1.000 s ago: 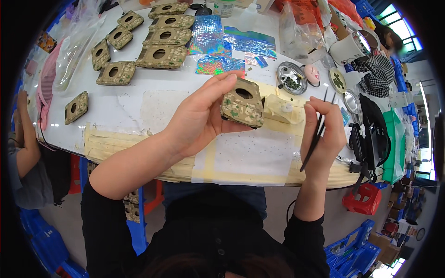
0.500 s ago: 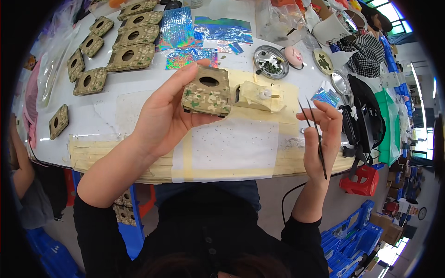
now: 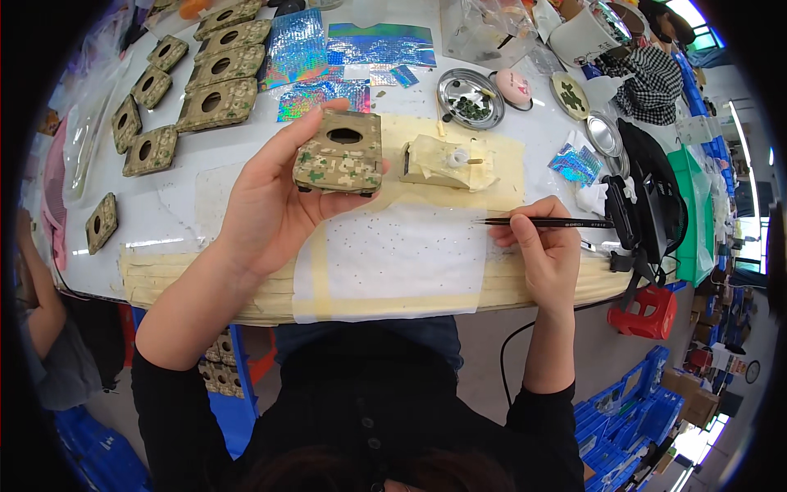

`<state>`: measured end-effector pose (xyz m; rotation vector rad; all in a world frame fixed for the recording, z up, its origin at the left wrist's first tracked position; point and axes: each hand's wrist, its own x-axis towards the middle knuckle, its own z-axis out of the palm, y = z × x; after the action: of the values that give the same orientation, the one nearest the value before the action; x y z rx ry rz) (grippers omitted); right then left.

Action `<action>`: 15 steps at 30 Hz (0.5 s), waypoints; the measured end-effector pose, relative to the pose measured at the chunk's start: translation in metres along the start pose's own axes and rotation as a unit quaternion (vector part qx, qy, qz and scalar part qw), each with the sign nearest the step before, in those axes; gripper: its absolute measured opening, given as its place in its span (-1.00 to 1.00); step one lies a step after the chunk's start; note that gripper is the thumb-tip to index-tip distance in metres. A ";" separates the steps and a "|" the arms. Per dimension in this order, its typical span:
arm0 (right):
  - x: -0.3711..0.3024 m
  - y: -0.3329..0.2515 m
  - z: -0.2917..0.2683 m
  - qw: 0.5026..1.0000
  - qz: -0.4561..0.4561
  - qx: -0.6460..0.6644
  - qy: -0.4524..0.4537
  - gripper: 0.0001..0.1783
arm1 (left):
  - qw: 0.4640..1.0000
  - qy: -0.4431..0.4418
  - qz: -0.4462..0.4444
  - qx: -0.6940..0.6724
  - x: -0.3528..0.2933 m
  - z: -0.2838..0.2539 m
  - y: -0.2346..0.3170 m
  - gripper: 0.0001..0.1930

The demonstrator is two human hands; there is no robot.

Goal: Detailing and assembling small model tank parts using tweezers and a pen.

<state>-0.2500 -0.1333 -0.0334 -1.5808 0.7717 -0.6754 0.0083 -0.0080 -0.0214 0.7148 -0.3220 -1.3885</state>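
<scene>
My left hand is closed round a camouflage model tank hull with a round hole in its top, and holds it above the table. In my right hand are black tweezers, lying nearly level with their fine tips pointing left. Below the tips lies a white sheet dotted with tiny specks. Just right of the hull stands a block wrapped in masking tape, with a small translucent piece and a thin stick on top. The tweezers' tips are apart from the hull.
More camouflage hulls stand in rows at the far left, and one lies alone. Holographic sheets lie at the back. A metal dish holds dark bits. A black bag and a green tray are at the right.
My right hand has turned the tweezers from upright to nearly level, bringing their tips left over the white sheet's right edge. The hull appears slightly farther left, as does the whole table.
</scene>
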 end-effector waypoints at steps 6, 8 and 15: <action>0.001 0.003 0.001 1.000 -0.007 -0.029 0.001 -0.87 | 1.000 -0.001 -0.001 -0.003 0.000 0.002 -0.001 -0.54; 0.001 0.003 0.001 1.000 -0.007 -0.030 0.001 -0.87 | 1.000 -0.002 -0.001 -0.004 0.000 0.001 -0.001 -0.54; 0.001 0.003 0.001 0.999 -0.006 -0.039 -0.003 -0.87 | 1.000 0.000 -0.003 -0.013 0.000 0.001 0.000 -0.57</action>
<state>-0.2484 -0.1339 -0.0365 -1.6575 0.7935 -0.6566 0.0071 -0.0086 -0.0208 0.6949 -0.3013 -1.3954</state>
